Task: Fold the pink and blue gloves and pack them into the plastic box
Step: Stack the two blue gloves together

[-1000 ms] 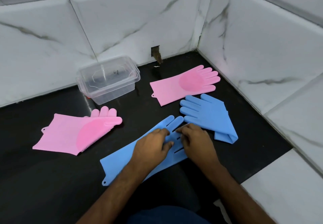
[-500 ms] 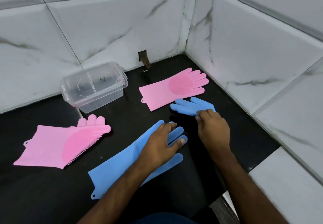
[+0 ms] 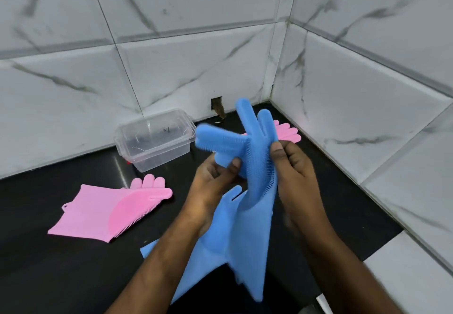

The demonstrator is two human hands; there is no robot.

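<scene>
White marble-patterned wall tiles [image 3: 201, 73] meet in a corner above a black table [image 3: 61, 272]. In the head view, the only one supplied, we record the following.

A clear plastic box [image 3: 157, 139] stands open near the back wall, left of the corner; it holds no glove. One pink glove [image 3: 103, 210] lies flat on the table at left, bristled palm up, in front of the box. A second pink glove [image 3: 288, 133] lies near the corner, mostly hidden behind the raised blue one.

Both hands are lifted above the table. The left hand [image 3: 213, 184] is closed, pinching a finger of a blue glove [image 3: 255, 166]. The right hand [image 3: 296, 176] grips the same glove at its palm edge, thumb pressed on the bristles. The glove's fingers point up and leftward; its cuff hangs down.

Blue material [image 3: 220, 247] also lies beneath the forearms; this appears to be the second blue glove, though blur prevents confirmation.
</scene>
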